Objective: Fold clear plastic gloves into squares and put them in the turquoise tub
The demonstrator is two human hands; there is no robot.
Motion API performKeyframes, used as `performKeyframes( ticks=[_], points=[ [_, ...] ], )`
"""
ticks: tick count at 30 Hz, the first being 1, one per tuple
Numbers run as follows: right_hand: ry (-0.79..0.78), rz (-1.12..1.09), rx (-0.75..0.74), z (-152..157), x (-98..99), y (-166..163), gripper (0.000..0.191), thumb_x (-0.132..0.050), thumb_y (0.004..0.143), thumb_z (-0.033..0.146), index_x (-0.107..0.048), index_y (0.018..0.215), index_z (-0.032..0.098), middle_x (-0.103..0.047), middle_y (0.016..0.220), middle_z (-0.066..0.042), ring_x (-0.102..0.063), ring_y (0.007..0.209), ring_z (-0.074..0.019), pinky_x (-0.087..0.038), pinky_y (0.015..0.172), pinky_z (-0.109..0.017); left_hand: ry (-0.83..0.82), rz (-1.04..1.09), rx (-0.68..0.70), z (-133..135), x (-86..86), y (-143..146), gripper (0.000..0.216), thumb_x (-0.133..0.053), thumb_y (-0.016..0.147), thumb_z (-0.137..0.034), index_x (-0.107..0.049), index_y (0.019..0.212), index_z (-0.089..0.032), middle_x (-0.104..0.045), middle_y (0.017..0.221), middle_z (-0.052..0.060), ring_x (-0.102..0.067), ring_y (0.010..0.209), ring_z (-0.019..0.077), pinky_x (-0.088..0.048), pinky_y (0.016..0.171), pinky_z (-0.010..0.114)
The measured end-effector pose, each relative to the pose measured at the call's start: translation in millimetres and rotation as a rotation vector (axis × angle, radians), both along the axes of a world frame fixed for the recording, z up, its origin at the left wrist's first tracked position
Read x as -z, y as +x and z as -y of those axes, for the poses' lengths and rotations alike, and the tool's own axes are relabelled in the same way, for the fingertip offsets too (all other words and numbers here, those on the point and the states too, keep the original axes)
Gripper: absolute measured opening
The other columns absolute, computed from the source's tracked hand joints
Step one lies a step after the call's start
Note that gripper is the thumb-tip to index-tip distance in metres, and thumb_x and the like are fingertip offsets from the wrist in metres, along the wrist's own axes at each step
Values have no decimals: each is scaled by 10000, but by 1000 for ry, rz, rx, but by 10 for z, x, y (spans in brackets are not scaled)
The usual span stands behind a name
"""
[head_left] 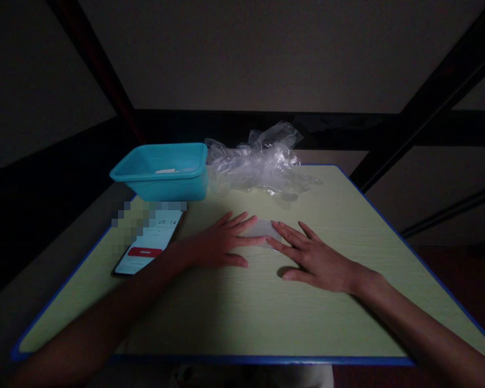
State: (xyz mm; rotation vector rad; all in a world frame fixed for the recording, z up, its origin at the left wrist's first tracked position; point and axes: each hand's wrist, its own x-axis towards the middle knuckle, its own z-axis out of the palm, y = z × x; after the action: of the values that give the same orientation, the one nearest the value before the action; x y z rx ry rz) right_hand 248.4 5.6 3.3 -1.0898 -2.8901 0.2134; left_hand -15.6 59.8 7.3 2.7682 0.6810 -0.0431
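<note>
Head view: my left hand (220, 245) and right hand (313, 258) lie flat on a pale green table (242, 318), fingers spread, gripping nothing. Their fingertips press a small clear plastic piece (262, 228) lying between them. Beyond are a teal basin (164, 171) and crumpled clear plastic (262, 161). On the left is a phone (149, 245) (screen lit).

Both hands lie palm down, fingers stretched out and slightly fanned, gripping nothing. The left hand (220, 245) angles in from the left with its fingertips aimed right and forward. The right hand (315, 258) mirrors it, fingertips aimed left and forward, so the two sets of fingertips nearly meet. The left forearm (117, 312) and right forearm (420, 328) reach in from the lower corners, bare.
</note>
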Motion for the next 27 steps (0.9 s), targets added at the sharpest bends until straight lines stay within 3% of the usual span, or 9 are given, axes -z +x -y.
performKeyframes(
  ticks=[7,15,22,25,27],
  points=[
    [-33,-54,-44,-32,-28,60,612,-486,865,484,-272,1409,301,-77,1511,-132,-144,1361,-345,-200,1008,-653,-39,4,-16,-14,-14,2,660,-482,801,-607,-312,1379,-339,-61,1525,108,-17,1386,355,-78,1062,580],
    [-88,-37,-30,-28,-64,46,555,-478,866,493,-351,1376,314,-83,1514,-141,-135,1365,-332,-163,1023,-638,-48,-17,-27,-4,-16,4,668,-472,801,-614,-293,1385,-345,-47,1522,122,-1,1383,361,-75,1053,596],
    [-59,-181,22,-47,-30,81,680,-533,818,529,-325,1396,238,-261,1480,-163,-249,1350,-299,-214,1040,-594,-15,108,-43,-3,5,-6,806,-534,745,-637,-298,1403,-235,-49,1513,179,-30,1387,358,-105,1075,559],
    [1,-280,44,-55,-35,48,600,-551,827,475,-410,1332,182,-441,1377,-168,-369,1292,-281,-250,1042,-567,84,292,-40,28,-13,31,779,-626,696,-606,-453,1312,-162,-226,1476,191,-179,1363,344,-163,1090,503],
    [58,-335,35,-47,-51,-7,460,-558,840,412,-500,1226,168,-557,1255,-148,-468,1208,-264,-267,1040,-554,116,390,-40,75,-29,88,569,-659,735,-494,-573,1169,-137,-420,1363,174,-352,1272,299,-272,1061,447]
  ],
)
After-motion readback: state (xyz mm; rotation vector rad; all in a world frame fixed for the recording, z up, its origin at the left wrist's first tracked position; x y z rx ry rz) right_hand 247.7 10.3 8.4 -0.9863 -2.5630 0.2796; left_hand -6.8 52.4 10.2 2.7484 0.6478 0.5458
